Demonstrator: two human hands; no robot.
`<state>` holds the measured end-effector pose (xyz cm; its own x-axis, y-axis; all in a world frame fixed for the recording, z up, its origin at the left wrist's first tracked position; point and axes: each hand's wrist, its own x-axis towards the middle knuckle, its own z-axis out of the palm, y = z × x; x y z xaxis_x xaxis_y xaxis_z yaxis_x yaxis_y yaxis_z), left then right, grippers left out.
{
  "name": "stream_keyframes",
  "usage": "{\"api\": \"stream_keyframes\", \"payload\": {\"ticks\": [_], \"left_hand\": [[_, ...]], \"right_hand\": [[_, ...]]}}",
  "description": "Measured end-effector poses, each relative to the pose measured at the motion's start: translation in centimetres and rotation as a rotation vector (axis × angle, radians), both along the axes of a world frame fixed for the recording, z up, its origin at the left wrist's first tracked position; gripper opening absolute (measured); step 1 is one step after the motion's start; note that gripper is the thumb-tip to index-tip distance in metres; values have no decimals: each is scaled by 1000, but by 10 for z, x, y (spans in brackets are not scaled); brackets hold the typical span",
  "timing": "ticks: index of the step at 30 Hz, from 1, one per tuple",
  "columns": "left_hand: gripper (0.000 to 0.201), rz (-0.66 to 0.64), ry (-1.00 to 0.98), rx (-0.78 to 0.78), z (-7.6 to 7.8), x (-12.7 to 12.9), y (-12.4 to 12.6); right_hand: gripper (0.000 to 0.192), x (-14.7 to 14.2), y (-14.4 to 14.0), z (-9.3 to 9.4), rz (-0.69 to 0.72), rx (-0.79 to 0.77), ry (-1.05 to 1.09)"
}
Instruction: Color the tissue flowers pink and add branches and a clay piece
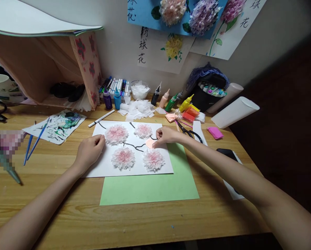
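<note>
The step in hand looks like the placing of a small pink paper piece (pixel 150 143) onto the white sheet (pixel 134 166), which lies on the tabletop (pixel 67 215) partly over a green sheet (pixel 150 189). The right hand (pixel 166 135) pinches that pink piece at its right edge, fingers drawn together and pressing down on it. The piece sits on the white sheet just right of the end of the black painted branch (pixel 134 146), between the upper right paper flower (pixel 143 130) and the lower right paper flower (pixel 153 160). The left hand (pixel 89 151) rests on the white sheet's left part, fingers curled in loosely, fingertips touching the rim of the upper left paper flower (pixel 116 134); it holds nothing that I can make out.

The pink piece is roughly round, perhaps slightly wider than tall, so it has no clear pointing end. The white sheet's long axis runs left to right, parallel to the tabletop's near edge. The branch crosses it from upper left towards the pink piece.

As a judgement, the next move calls for firm, even pressure on the piece while the left hand keeps the white sheet from sliding.
</note>
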<state>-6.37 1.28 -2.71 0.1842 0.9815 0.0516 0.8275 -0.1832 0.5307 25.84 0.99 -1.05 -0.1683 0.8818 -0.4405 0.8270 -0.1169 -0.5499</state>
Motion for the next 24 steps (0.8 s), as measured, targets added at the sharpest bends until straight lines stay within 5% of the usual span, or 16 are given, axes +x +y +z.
{"api": "stream_keyframes", "payload": {"ticks": [24], "left_hand": [[39,11,13,-13,1,1,0]], "right_hand": [[51,3,28,12,171,15,-216]]}}
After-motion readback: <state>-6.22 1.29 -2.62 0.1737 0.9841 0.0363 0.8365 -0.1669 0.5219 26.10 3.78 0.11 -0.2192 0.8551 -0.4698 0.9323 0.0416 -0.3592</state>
